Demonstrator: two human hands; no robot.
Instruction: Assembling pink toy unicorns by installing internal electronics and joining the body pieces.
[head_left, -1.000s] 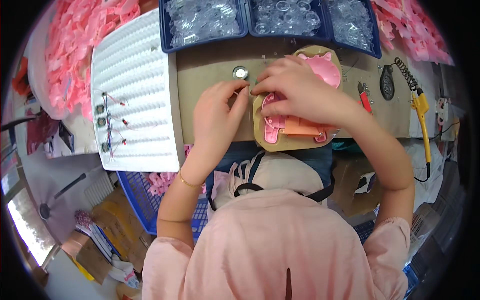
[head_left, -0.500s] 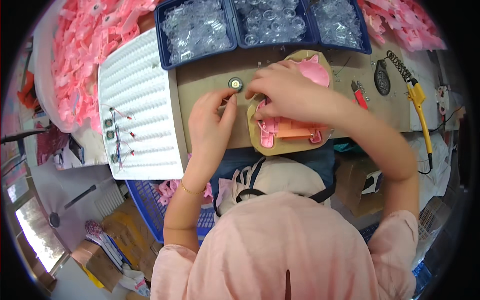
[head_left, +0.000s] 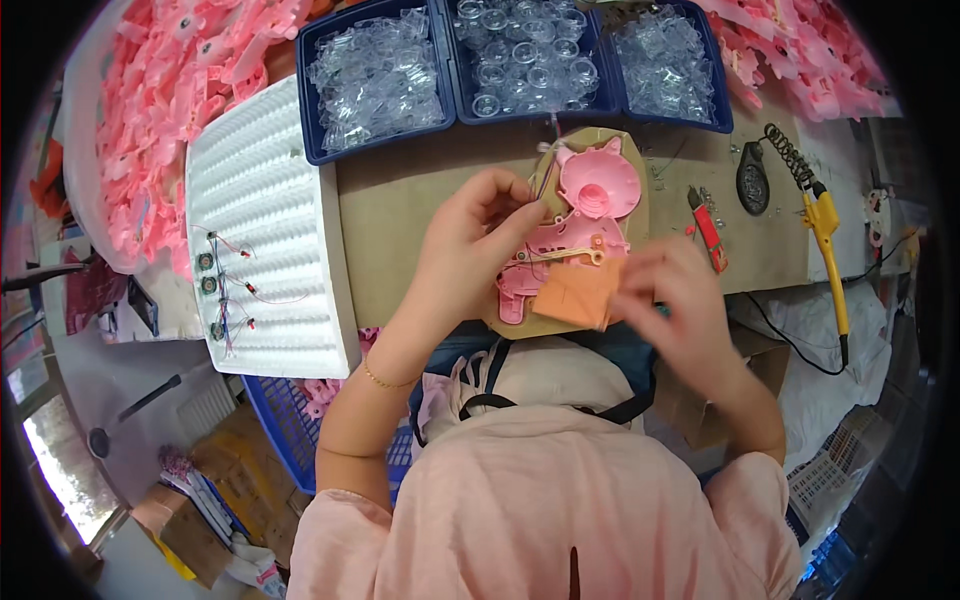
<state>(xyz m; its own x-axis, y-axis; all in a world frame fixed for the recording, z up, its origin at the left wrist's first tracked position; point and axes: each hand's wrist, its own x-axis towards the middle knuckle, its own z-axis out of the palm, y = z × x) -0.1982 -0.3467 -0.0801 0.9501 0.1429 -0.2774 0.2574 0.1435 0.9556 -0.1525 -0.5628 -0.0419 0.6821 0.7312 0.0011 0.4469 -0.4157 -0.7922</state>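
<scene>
A pink plastic toy shell half (head_left: 598,185), with a round, eared top, lies open side up on a tan board (head_left: 632,152). Over the shell's lower part sits an orange flat piece (head_left: 575,296). My left hand (head_left: 485,225) is closed in a pinch at the shell's left side, on thin dark wires (head_left: 546,180) that run up from the fingertips. What else it holds is hidden. My right hand (head_left: 675,300) is smeared by motion, its fingers at the orange piece's right edge; whether they grip it is unclear.
Blue bins (head_left: 378,85) of clear plastic parts line the back. A white ridged tray (head_left: 270,230) with wired round parts stands left. Red-handled cutters (head_left: 708,232) and a yellow soldering iron (head_left: 824,222) lie right. Pink parts (head_left: 190,110) are heaped far left.
My left hand has moved right to the shell; the small round speaker beside it no longer shows. My right hand has drawn back down and right. The orange piece now sits at another angle.
</scene>
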